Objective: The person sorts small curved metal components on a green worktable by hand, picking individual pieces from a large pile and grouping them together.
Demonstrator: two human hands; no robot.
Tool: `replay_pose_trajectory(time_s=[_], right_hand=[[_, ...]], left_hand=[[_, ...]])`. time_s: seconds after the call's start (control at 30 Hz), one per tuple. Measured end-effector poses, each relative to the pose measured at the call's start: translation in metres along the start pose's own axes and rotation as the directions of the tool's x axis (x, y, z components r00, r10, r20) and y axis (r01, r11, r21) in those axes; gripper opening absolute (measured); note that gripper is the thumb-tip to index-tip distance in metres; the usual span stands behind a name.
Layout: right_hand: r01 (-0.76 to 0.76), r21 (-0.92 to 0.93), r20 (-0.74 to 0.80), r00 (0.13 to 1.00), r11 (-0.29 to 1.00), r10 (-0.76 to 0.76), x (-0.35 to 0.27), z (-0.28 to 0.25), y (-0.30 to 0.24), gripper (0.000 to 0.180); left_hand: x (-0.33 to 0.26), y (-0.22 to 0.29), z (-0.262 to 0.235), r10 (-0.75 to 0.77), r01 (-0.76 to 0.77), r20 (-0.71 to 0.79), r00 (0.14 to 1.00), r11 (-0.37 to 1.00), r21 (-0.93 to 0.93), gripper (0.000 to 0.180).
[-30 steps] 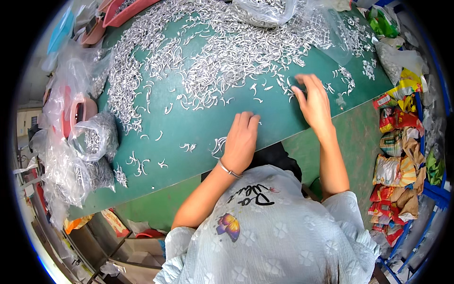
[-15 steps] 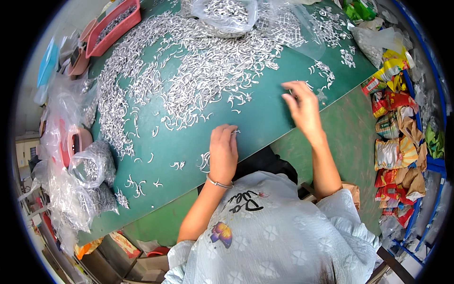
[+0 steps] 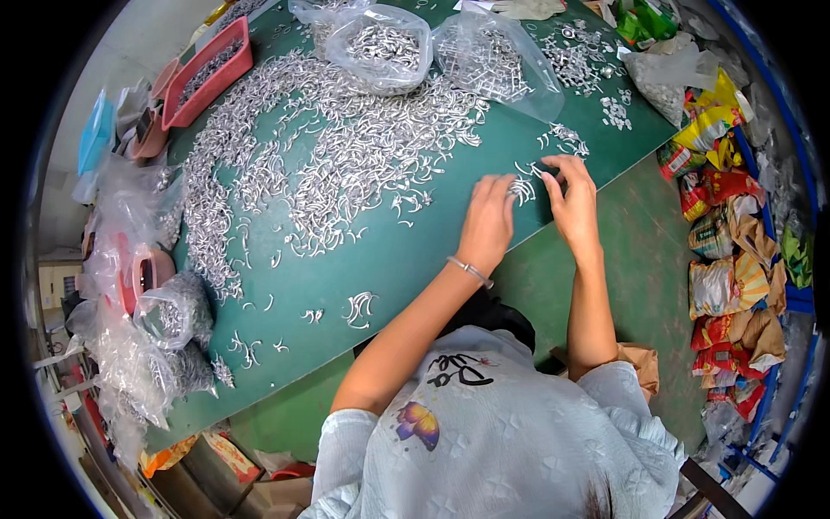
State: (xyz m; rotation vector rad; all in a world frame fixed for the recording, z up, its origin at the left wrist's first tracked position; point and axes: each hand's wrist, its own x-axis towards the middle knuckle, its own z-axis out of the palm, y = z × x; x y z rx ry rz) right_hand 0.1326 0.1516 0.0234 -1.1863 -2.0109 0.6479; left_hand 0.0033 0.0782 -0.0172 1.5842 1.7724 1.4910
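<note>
Hooks: small bunch of curved silver metal pieces (image 3: pixel 522 189) lies on the green table (image 3: pixel 415 268), near its right edge, between the two hands.
Left hand: left hand (image 3: pixel 488 223) is palm down, fingers half curled, and the fingertips touch the bunch from the left side. If it pinches some pieces, I cannot tell.
Right hand: right hand (image 3: pixel 573 201) has bent fingers that come to the bunch from the right. It seems to hold one or two pieces between thumb and finger, but this is too small to be sure.
Handling: each piece looks light, stiff and smooth, so probably it slips easily and tangles with the others. I think the best grip is a pinch at the middle of the curve, or to push many together with flat fingers.
Main heap: large spread of the same shiny pieces (image 3: pixel 328 156) covers the far part of the table.
Bags: clear soft plastic bags (image 3: pixel 380 48) with more pieces stand at the far edge, and crumpled ones (image 3: pixel 164 316) at the left edge.
Trays: red plastic tray (image 3: pixel 207 73) is at the far left corner.
Floor side: colourful wrappers (image 3: pixel 726 225) lie piled on the right, well apart from the hands.
</note>
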Motion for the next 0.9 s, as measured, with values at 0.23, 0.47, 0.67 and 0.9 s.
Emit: replay_pose_trajectory(time_s=[0.23, 0.47, 0.67, 0.9], right_hand=[[0.244, 0.032, 0.083, 0.966, 0.969, -0.246, -0.006, 0.02, -0.019, 0.022], [0.466, 0.005, 0.375, 0.819, 0.885, -0.433, 0.008, 0.1, -0.058, 0.062], [0.504, 0.058, 0.436, 0.764, 0.862, -0.476, -0.013, 0.116, -0.062, 0.043], [0.429, 0.02, 0.385, 0.831, 0.903, -0.403, -0.028, 0.098, -0.081, 0.045]], left_hand=[[-0.015, 0.026, -0.061, -0.011, 0.009, 0.036, 0.999, 0.999, 0.051, 0.029], [-0.07, 0.027, -0.159, -0.26, 0.139, 0.109, 0.959, 0.774, 0.618, 0.044], [-0.142, 0.013, -0.172, -0.209, 0.244, -0.128, 0.969, 0.783, 0.571, 0.061], [-0.175, 0.015, -0.178, -0.309, 0.413, -0.287, 0.907, 0.788, 0.457, 0.065]])
